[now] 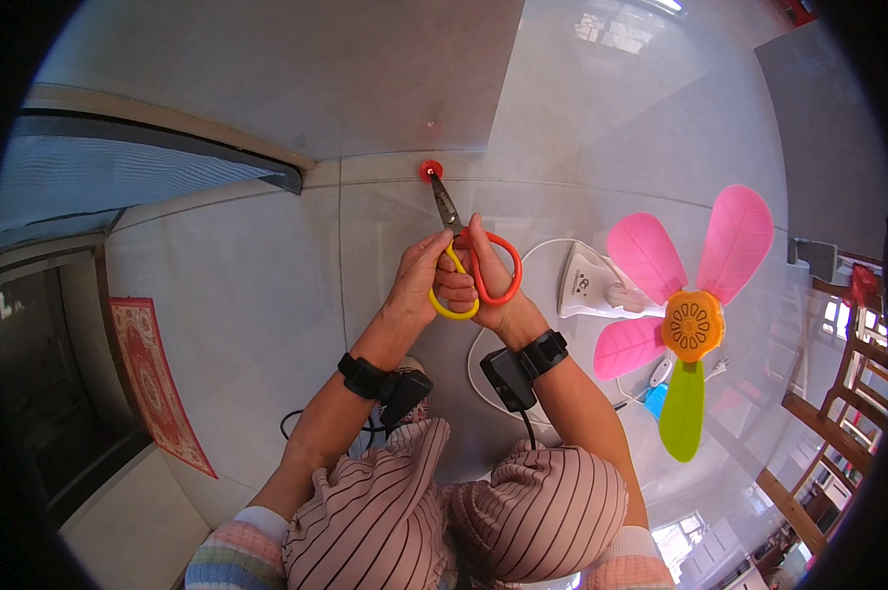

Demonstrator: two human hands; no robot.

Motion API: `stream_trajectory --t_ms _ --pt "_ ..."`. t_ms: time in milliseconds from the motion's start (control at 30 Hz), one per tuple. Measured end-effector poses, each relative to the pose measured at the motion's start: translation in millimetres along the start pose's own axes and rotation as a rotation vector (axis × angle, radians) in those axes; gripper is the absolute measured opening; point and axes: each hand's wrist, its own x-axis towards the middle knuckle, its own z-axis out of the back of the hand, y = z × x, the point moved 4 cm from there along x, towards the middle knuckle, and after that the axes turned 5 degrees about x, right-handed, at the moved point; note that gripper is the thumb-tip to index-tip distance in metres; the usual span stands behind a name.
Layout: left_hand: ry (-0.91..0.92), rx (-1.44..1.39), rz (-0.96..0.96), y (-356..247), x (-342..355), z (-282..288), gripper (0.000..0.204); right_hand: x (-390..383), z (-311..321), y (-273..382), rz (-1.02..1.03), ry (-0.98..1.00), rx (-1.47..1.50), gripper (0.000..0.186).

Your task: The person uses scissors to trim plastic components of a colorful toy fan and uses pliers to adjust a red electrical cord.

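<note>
A: Start from near the body. What do you see first?

B: Two knees in striped trousers (463, 511) at the bottom edge, and both forearms go up from there. Each wrist has a black band with a small black box; on the right one a cable (528, 425) hangs down.

A: And the hands?

B: They meet in the middle. The left hand (422, 280) and the right hand (493, 290) hold one pair of scissors (468, 261) together. The left grip is closed around the yellow handle loop (452, 300); the right grip is closed at the orange handle loop (498, 270), with the thumb lying along its top.

A: How do the scissors lie?

B: The long axis goes away from the person and a little to the left. The handles are near, inside the hands; the dark blades (446, 205) point far. The blades look almost closed, but I cannot tell exactly.

A: What is at the tip?

B: A small red round piece (430, 170) on the grey floor (267, 285). The tip seems to touch it or lie just beside it; which one, I cannot say. So it lies straight ahead of both grips, along the blade line. Both hands are about equally near.

A: Anything else around?

B: To the right, a toy fan (694, 320) with pink and green blades and an orange centre, on a white base (586, 285). At far left, a red rug (154, 383).
</note>
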Motion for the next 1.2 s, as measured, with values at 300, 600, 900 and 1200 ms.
stream_trajectory --t_ms 300,600,900,1200 --pt "0.028 -0.023 -0.004 2 4 3 0.018 0 -1 0 0.001 -0.003 -0.002 0.064" --pt "-0.01 0.0 0.002 0 1 0 0.018 -2 -4 0 0.011 -0.011 0.02 0.064" --pt "0.149 -0.008 -0.012 4 -2 -2 0.023 -16 -9 14 0.225 -0.437 -0.6 0.064" --pt "0.107 -0.161 0.094 3 4 -5 0.039 -36 -15 30 0.561 -1.102 -2.0 0.06"
